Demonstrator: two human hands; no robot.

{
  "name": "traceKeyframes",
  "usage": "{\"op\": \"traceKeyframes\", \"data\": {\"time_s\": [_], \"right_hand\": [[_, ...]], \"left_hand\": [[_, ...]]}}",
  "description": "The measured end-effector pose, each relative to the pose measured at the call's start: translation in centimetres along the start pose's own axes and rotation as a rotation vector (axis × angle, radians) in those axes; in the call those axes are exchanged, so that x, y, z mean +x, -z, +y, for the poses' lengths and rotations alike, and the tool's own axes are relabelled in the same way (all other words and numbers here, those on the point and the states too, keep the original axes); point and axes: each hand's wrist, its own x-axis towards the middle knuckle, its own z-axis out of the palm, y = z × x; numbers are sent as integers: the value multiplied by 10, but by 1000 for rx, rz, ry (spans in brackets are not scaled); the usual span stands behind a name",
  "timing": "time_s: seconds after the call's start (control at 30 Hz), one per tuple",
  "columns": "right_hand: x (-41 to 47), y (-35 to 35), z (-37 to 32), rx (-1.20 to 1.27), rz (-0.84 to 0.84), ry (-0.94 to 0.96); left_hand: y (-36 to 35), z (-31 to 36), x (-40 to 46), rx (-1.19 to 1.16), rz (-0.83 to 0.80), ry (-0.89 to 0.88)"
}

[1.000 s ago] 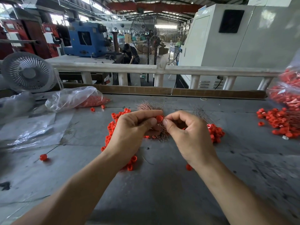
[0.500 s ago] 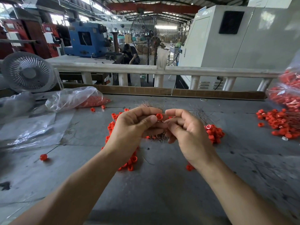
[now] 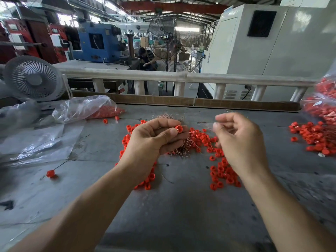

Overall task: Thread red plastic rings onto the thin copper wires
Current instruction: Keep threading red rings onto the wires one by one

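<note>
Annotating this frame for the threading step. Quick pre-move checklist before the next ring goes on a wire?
1. Ring in hand: ok. The left hand pinches a red ring between thumb and forefinger, opening facing the camera.
2. Wire bundle secured: ok. The copper wires stick out from under the left hand's lower fingers.
3. Single wire in the right hand: cannot tell. Its thumb and forefinger are pinched together, but any wire is too thin and blurred to see.
4. Wire tip lined up with the ring: not ok. The right hand sits apart from the ring.
5. Ring supply: ok. Loose red rings lie on the table beneath both hands.
</note>
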Motion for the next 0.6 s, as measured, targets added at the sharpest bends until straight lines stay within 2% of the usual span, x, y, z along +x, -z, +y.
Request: {"op": "traceKeyframes", "data": {"time_s": [0.1, 0.17, 0.23, 0.43, 0.6], "right_hand": [[8, 11, 13, -357, -151, -85], [7, 12, 15, -462, -301, -159], [5, 10, 16, -531, -375, -182], [0, 2, 14, -712, -362, -175], [0, 0, 15, -746, -391, -162]], "left_hand": [[0, 0, -1, 4, 12, 2], [-1, 0, -1, 3, 25, 5], [-2, 0, -1, 2, 36, 6], [-4, 0, -2, 19, 44, 7], [-4, 0, -2, 25, 43, 4]]}}
